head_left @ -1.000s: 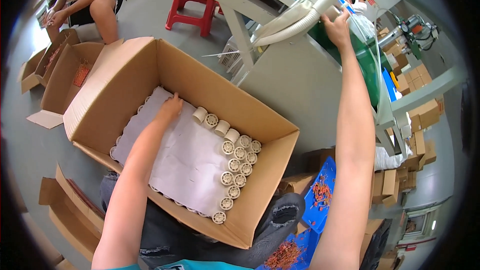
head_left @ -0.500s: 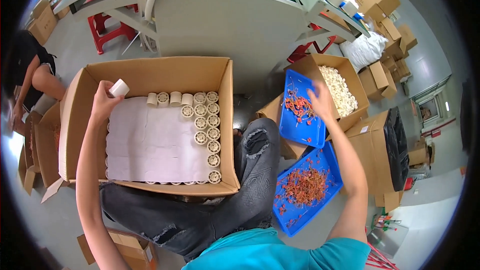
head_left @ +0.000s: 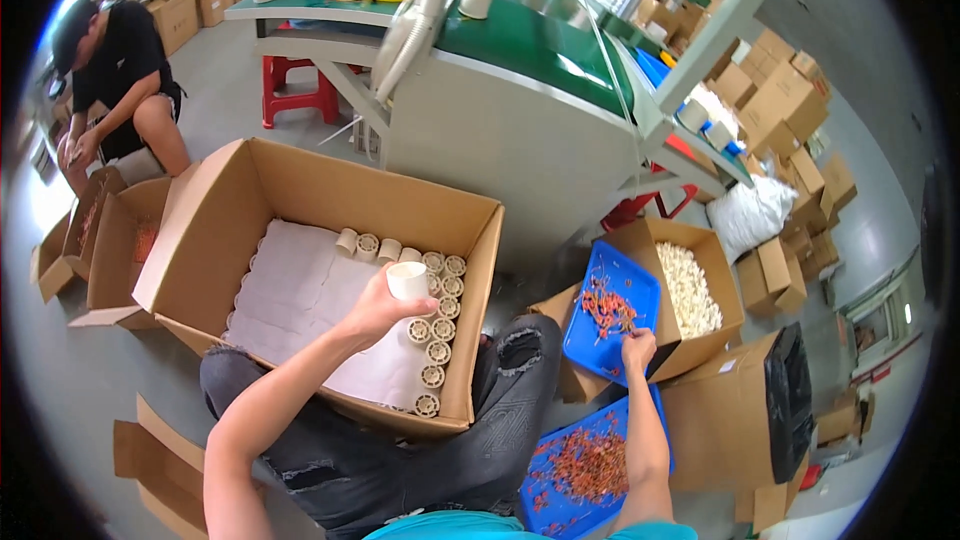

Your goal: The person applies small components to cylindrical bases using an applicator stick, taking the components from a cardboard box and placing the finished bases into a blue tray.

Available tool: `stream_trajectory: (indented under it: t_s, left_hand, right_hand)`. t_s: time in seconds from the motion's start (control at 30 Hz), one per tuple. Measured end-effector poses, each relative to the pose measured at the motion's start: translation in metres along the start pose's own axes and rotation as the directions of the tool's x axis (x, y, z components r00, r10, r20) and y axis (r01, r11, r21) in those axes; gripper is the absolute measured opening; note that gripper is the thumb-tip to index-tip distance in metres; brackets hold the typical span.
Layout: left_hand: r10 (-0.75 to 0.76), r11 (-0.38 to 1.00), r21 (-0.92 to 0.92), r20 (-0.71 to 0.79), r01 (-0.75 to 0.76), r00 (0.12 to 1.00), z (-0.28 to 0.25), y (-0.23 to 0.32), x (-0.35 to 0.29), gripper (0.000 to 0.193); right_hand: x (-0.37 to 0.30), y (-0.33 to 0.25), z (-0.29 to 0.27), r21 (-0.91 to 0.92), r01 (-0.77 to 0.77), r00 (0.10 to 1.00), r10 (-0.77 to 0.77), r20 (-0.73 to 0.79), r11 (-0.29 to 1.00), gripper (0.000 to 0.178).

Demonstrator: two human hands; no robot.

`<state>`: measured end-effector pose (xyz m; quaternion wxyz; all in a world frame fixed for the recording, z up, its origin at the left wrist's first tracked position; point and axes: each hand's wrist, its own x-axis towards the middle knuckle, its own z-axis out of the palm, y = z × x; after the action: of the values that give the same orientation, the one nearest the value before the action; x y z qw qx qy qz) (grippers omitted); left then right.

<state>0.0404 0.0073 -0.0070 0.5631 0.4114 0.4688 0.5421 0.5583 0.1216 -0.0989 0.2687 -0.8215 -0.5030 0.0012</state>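
My left hand (head_left: 372, 308) is closed round a white plastic cylinder (head_left: 408, 281), its open end upward, above the right part of a large cardboard box (head_left: 370, 190). Inside that box, similar cream cylinders with slotted round ends (head_left: 443, 329) stand along the right side and far edge, on a pale paper sheet (head_left: 300, 285). My right hand (head_left: 637, 350) is at the right edge of the upper blue tray (head_left: 590, 352), fingers pinched together. Whatever lies between those fingertips is too small to make out. Small red-orange pieces with thin wires (head_left: 606, 308) lie in this tray.
A lower blue tray (head_left: 545, 522) holds a heap of red-orange wired pieces. Behind the upper tray stands a carton of small cream parts (head_left: 688, 290). A black-lined carton (head_left: 725, 410) is at right. A person (head_left: 125, 80) sits at far left; a green-topped workbench (head_left: 540, 50) stands ahead.
My left hand has carried the white cylinder rightward and nearer across the box. My right hand, blurred and spread before, has come down to the tray edge and closed. The view has shifted.
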Motion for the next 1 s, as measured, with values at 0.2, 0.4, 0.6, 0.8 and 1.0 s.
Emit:
stream_trajectory:
  t_s: [0.2, 0.4, 0.6, 0.8, 1.0]
  left_hand:
    - [-0.096, 0.964, -0.260, -0.151, 0.054, 0.984, -0.014, 0.004, 0.007, 0.036]
    - [-0.101, 0.955, -0.283, -0.038, 0.086, 0.994, -0.010, 0.013, 0.006, 0.034]
    - [0.115, 0.988, -0.117, 0.151, -0.097, 0.982, -0.012, 0.048, -0.010, 0.053]
    - [-0.030, 0.998, -0.060, 0.112, 0.037, 0.993, -0.048, 0.047, 0.003, 0.044]
    - [-0.039, 0.984, 0.168, -0.129, 0.061, 0.991, -0.063, 0.058, 0.004, 0.039]
  right_hand:
    - [0.039, -0.023, -0.071, 0.225, 0.080, 0.992, -0.054, -0.117, 0.971, 0.020]
    - [0.017, -0.135, -0.122, 0.690, 0.154, 0.985, -0.057, -0.162, 0.708, 0.020]
    - [-0.099, -0.285, -0.098, 0.822, 0.188, 0.769, -0.602, 0.217, 0.538, 0.031]
    - [-0.189, -0.404, -0.035, 0.852, 0.092, 0.555, -0.737, 0.387, 0.516, 0.029]
    - [-0.202, -0.396, 0.021, 0.901, -0.234, 0.452, -0.780, 0.433, 0.365, 0.030]
